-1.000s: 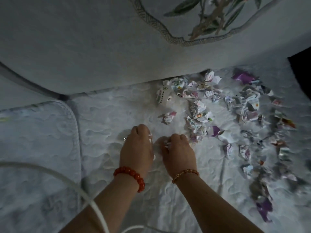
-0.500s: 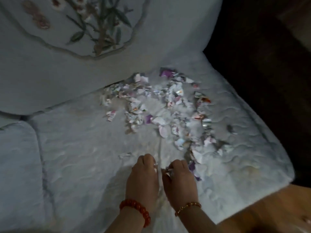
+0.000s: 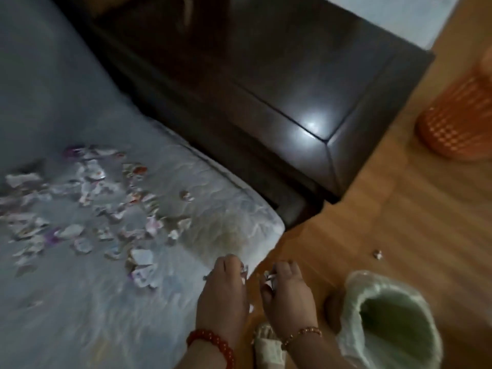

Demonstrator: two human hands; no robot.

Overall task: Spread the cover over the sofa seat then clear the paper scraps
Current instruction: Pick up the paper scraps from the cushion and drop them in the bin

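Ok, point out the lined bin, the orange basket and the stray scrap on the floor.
lined bin (image 3: pixel 354 296), head view, left rim of the liner.
orange basket (image 3: pixel 452 123), head view, mesh side wall.
stray scrap (image 3: pixel 378 253), head view, its middle.

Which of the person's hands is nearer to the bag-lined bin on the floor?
The right hand, just left of the bag-lined bin. The left hand lies farther left, at the sofa cover's edge.

Orange basket (image 3: pixel 463 113), dark wooden table (image 3: pixel 279 75)

Bare forearms, no sleeves; left wrist has a chunky red bead bracelet (image 3: pixel 213 344), right wrist a thinner bracelet of small amber-and-gold beads (image 3: pixel 302 334).
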